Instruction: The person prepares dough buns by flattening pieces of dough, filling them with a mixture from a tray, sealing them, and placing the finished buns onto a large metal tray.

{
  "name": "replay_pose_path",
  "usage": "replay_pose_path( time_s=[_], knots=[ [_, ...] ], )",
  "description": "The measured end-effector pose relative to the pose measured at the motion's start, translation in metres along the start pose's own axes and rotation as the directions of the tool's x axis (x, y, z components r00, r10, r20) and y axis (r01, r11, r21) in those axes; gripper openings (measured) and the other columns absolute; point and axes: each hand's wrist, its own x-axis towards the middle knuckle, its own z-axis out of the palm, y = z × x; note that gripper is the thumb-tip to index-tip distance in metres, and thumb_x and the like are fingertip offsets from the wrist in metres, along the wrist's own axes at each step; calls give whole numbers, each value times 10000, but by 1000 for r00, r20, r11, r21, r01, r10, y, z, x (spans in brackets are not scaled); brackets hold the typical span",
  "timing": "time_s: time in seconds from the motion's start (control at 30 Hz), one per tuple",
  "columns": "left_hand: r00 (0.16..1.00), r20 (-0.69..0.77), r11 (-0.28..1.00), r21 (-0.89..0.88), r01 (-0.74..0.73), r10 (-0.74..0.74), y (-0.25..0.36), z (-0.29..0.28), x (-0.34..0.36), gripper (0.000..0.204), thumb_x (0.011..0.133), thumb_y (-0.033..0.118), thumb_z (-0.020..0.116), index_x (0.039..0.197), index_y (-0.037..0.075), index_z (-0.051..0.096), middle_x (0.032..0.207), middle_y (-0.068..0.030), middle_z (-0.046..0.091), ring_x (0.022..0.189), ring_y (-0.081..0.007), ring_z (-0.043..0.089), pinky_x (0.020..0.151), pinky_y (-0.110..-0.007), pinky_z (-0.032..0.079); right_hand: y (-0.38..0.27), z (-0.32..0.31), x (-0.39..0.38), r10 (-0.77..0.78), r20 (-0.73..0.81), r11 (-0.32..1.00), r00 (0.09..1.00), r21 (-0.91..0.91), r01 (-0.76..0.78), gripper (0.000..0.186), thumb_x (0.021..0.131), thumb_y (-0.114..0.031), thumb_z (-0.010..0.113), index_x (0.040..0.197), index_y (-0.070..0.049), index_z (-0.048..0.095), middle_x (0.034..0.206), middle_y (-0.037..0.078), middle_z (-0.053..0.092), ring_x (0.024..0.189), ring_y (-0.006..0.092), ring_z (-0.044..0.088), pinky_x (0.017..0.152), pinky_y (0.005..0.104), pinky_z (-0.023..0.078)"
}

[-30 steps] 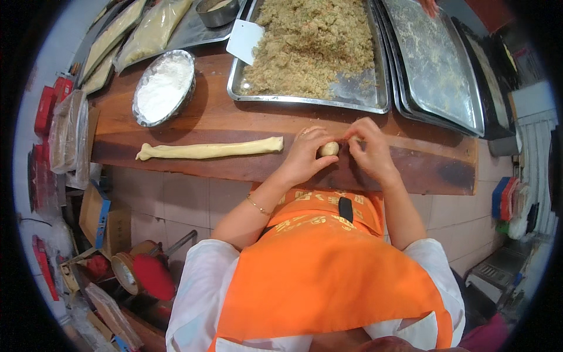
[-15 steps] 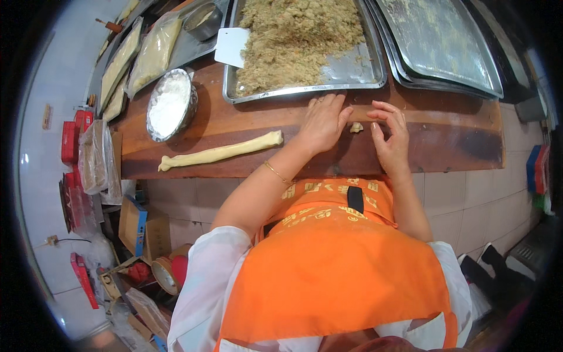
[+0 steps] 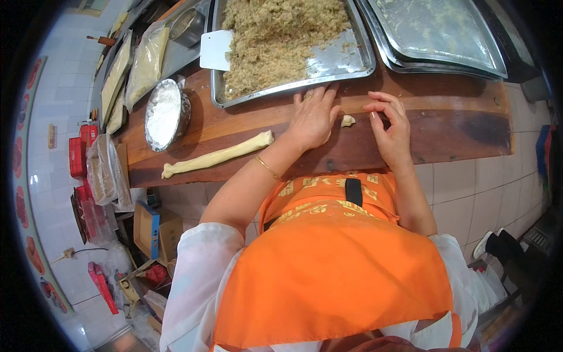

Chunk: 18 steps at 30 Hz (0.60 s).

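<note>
"What sort of place is this?"
"A bakery-style kitchen: my wooden worktable [image 3: 434, 138] carries a dough rope [image 3: 220, 155], a flour bowl [image 3: 185, 116] at left and stacked baking trays [image 3: 440, 35] far right."
"Your clothes?"
"I wear an orange apron [image 3: 328, 276]."

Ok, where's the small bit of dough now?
In the head view, the small bit of dough lies right of centre on the wooden table, between the left hand and the right hand, closer to the left.

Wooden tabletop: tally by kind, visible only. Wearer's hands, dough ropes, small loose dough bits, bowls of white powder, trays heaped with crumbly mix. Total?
Hands (left hand, right hand): 2
Dough rope: 1
Small dough bit: 1
Powder bowl: 1
Heaped tray: 1
Total: 6
Anything under the left palm is hidden.
</note>
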Motion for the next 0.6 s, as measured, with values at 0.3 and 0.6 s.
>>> replay_pose_path(
  time_s=[0.3,0.6],
  knots=[
    [995,-102,917,-397,-32,-9,-27,-2,-18,588,949,326,622,1423,32,440,1292,-178,523,1250,-372,466,1089,-510,321,-16,-10,-10,-22,15,1000,1000,-18,22,143,830,24,641,950,-42,682,1136,103,670,1063,295,622,915,375,494],
    [983,-156,888,-460,18,-100,-11,-4,-71,540,930,231,667,1380,6,472,1268,-209,567,1149,-400,564,973,-453,476,-47,19,-14,28,296,986,955,151,-76,379,811,-18,693,1184,-39,628,1117,127,622,1026,293,625,869,370,526]
  ],
)
